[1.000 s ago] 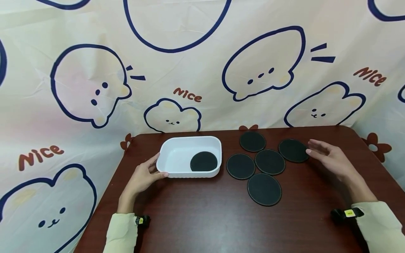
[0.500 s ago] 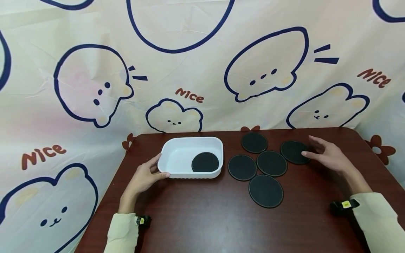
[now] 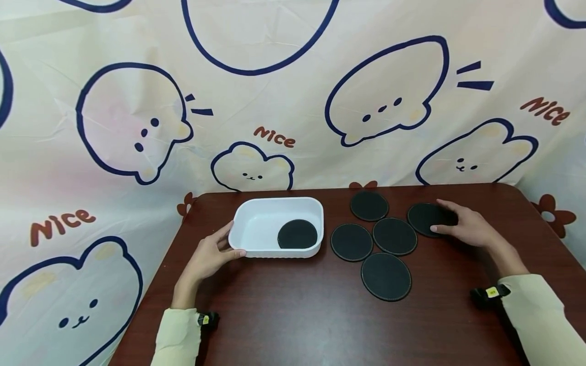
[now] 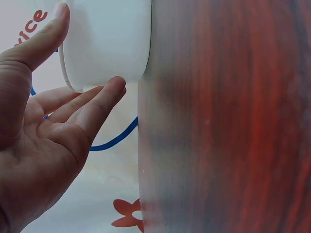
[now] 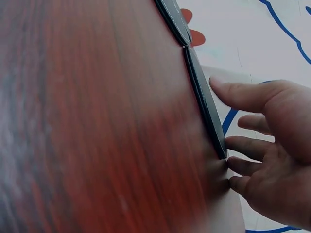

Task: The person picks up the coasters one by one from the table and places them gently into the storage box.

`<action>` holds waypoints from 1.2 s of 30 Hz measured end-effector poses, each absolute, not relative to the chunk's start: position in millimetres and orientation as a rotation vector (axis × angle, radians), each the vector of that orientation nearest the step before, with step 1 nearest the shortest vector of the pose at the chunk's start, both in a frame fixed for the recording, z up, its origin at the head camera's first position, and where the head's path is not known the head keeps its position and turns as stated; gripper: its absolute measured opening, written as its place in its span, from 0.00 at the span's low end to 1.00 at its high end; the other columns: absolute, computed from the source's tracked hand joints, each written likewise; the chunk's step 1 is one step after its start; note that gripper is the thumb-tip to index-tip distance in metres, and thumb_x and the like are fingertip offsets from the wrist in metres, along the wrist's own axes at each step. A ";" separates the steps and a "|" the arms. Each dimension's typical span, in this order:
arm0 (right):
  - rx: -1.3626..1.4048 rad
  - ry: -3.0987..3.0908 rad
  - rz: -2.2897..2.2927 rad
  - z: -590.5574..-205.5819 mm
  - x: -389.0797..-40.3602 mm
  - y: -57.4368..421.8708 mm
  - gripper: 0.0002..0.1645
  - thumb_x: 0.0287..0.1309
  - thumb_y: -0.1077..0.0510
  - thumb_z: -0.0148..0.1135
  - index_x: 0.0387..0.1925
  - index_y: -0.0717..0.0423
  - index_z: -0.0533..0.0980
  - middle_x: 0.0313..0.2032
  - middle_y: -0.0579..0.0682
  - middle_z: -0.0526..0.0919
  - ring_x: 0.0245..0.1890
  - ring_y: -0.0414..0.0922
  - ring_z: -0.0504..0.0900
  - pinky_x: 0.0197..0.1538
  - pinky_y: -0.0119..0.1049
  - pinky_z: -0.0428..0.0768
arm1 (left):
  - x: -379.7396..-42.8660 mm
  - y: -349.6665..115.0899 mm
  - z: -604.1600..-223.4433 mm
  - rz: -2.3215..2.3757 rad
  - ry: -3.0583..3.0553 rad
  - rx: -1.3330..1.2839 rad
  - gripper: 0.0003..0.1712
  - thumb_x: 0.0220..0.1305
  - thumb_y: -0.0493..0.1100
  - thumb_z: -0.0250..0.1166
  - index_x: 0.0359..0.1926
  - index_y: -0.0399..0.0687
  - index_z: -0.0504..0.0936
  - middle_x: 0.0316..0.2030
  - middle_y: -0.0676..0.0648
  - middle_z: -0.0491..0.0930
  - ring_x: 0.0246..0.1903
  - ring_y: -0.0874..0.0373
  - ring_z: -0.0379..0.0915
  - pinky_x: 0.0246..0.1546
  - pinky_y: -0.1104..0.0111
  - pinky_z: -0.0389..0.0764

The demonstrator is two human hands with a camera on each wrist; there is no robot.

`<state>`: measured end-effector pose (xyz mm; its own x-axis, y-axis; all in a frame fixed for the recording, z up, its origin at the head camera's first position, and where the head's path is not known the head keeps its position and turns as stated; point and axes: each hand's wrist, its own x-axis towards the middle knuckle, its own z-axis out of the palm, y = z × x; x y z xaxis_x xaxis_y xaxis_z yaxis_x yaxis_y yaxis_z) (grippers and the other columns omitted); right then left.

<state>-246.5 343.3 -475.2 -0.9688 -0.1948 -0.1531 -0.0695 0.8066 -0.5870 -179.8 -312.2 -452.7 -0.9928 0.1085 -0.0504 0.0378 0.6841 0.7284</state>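
Note:
A white rectangular tray (image 3: 254,229) stands at the back left of the table with one round black coaster (image 3: 297,235) inside. My left hand (image 3: 206,258) grips the tray's left end, thumb at the front corner. The left wrist view shows the fingers against the white end wall (image 4: 107,43). My right hand (image 3: 471,227) is at the rightmost black coaster (image 3: 423,218), thumb over its near side, fingers at its far right. In the right wrist view the thumb is slightly apart from the coaster (image 5: 205,104), and fingertips are at its edge and the tabletop.
Several more black coasters, such as the front one (image 3: 386,277) and the back one (image 3: 369,205), lie flat between tray and right hand. The dark wooden table (image 3: 293,310) ends at the back against a printed cloth (image 3: 311,162).
My right hand has moved left, from beside the rightmost coaster to over its right part. My left hand keeps its grip on the tray, which stays in place.

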 end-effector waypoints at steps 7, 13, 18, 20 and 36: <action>-0.246 2.838 -0.877 -473.6 -248.2 339.5 0.52 0.65 0.51 0.76 0.79 0.70 0.60 0.74 0.82 0.62 0.71 0.77 0.65 0.69 0.79 0.66 | -179.8 -312.5 -452.5 1.219 2.793 0.124 0.59 0.63 0.51 0.80 0.85 0.44 0.56 0.79 0.30 0.65 0.71 0.35 0.74 0.63 0.49 0.83; -0.206 2.847 -0.953 -473.6 -249.9 337.9 0.53 0.61 0.57 0.79 0.78 0.71 0.61 0.74 0.81 0.64 0.71 0.78 0.65 0.69 0.76 0.68 | -178.8 -312.1 -452.3 1.229 2.789 0.148 0.59 0.63 0.50 0.81 0.85 0.41 0.56 0.78 0.30 0.65 0.71 0.36 0.75 0.62 0.50 0.84; -0.123 2.869 -0.993 -474.5 -249.6 338.4 0.58 0.58 0.56 0.81 0.81 0.68 0.59 0.72 0.83 0.65 0.70 0.80 0.68 0.68 0.76 0.70 | -178.2 -311.4 -450.7 1.234 2.787 0.160 0.59 0.63 0.50 0.81 0.85 0.40 0.56 0.78 0.29 0.65 0.71 0.35 0.74 0.62 0.50 0.84; -0.106 2.894 -0.999 -476.4 -248.8 339.1 0.59 0.57 0.55 0.82 0.81 0.67 0.59 0.70 0.83 0.68 0.68 0.79 0.71 0.67 0.76 0.72 | -178.5 -311.5 -450.4 1.231 2.789 0.162 0.59 0.63 0.49 0.81 0.85 0.40 0.56 0.78 0.29 0.65 0.71 0.35 0.74 0.62 0.50 0.83; -0.033 2.877 -1.184 -474.4 -239.8 344.3 0.47 0.63 0.60 0.78 0.77 0.69 0.65 0.63 0.79 0.76 0.44 0.58 0.90 0.34 0.37 0.91 | -179.9 -312.8 -451.7 1.224 2.788 0.134 0.60 0.62 0.50 0.81 0.85 0.41 0.56 0.79 0.31 0.64 0.72 0.36 0.74 0.63 0.50 0.82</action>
<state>-239.8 344.3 -474.4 -0.9993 -0.0312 -0.0198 -0.0082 0.7102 -0.7040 -179.9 -312.8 -451.7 -0.9917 0.1182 -0.0507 0.0427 0.6741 0.7374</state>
